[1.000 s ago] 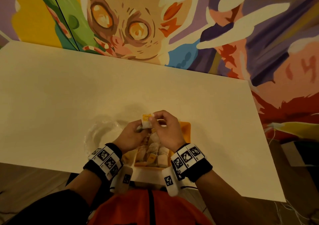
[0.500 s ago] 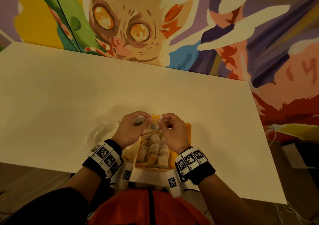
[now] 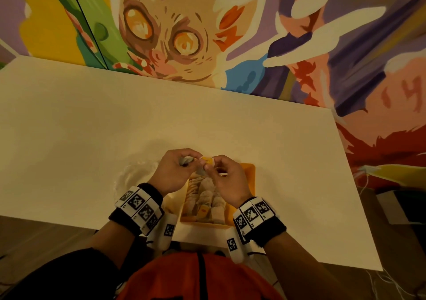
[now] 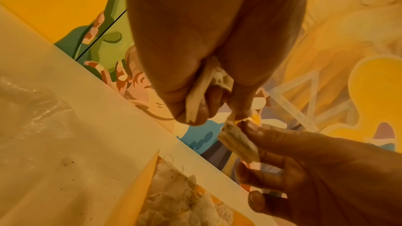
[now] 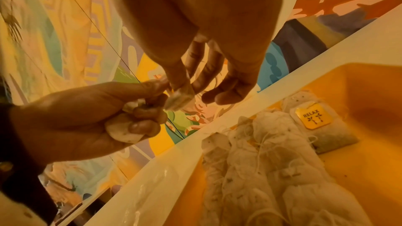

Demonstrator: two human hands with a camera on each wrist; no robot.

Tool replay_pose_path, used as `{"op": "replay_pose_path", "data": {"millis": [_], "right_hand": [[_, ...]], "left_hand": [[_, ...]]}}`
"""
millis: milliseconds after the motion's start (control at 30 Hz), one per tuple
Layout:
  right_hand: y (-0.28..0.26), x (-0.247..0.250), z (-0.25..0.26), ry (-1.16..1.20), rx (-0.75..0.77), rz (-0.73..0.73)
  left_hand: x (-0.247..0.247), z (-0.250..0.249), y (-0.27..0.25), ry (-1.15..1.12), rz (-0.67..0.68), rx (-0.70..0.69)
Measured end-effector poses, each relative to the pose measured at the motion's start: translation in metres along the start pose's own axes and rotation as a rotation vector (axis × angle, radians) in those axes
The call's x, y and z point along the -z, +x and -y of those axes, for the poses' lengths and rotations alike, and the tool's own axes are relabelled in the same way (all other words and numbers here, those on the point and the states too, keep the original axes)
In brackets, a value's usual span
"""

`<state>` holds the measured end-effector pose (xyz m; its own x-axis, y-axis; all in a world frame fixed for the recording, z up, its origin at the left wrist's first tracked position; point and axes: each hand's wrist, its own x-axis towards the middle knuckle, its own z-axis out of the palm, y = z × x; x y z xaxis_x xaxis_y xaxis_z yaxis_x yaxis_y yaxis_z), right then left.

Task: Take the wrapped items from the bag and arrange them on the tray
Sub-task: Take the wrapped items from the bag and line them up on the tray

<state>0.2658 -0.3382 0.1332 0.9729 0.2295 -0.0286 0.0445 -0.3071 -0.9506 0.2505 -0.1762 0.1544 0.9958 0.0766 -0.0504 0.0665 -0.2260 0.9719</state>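
Note:
Over the far end of the orange tray (image 3: 250, 177) my left hand (image 3: 186, 160) curls its fingers round a pale bundle of tea bags (image 5: 124, 131), also seen between its fingers (image 4: 202, 95). Right beside it, my right hand (image 3: 208, 163) pinches one tea bag with a yellow tag (image 3: 207, 160) between thumb and forefinger (image 4: 239, 142); its other fingers hang loose. Several tea bags (image 5: 272, 161) lie in rows in the tray, one with a yellow RELAX tag (image 5: 313, 118). The clear plastic bag (image 3: 133, 177) lies flat on the table to the left of the tray.
The white table (image 3: 92, 127) runs wide to the left and far side, with a painted wall (image 3: 184, 34) behind it. The tray sits near the front edge, close to my body. The tray's right half (image 5: 359, 92) shows bare orange.
My hands, joined on one tagged tea bag a second ago, have drawn slightly apart. The right hand now holds the tagged bag and the left keeps the pale bundle.

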Motion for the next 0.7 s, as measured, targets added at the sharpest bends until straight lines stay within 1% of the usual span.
{"op": "replay_pose_path", "data": {"millis": [100,200,333,433,533,700], "right_hand": [[-0.001,0.001,-0.003,-0.107,-0.011,0.026],[0.0,0.004,0.0,-0.187,-0.01,0.028],[0.001,0.007,0.008,-0.115,0.023,0.033],[0.0,0.005,0.008,-0.151,0.004,0.061],[-0.001,0.003,0.006,-0.2,-0.026,0.071],[-0.002,0.006,0.007,-0.237,-0.04,0.152]], "left_hand": [[0.0,0.002,0.0,0.003,-0.032,-0.019],[0.0,0.003,-0.001,-0.019,-0.065,-0.001],[0.0,-0.001,-0.003,-0.021,-0.007,0.019],[0.001,0.0,-0.001,-0.004,0.024,-0.008],[0.002,0.005,-0.001,0.027,0.008,-0.021],[0.0,0.009,-0.007,0.001,-0.002,0.0]]}}
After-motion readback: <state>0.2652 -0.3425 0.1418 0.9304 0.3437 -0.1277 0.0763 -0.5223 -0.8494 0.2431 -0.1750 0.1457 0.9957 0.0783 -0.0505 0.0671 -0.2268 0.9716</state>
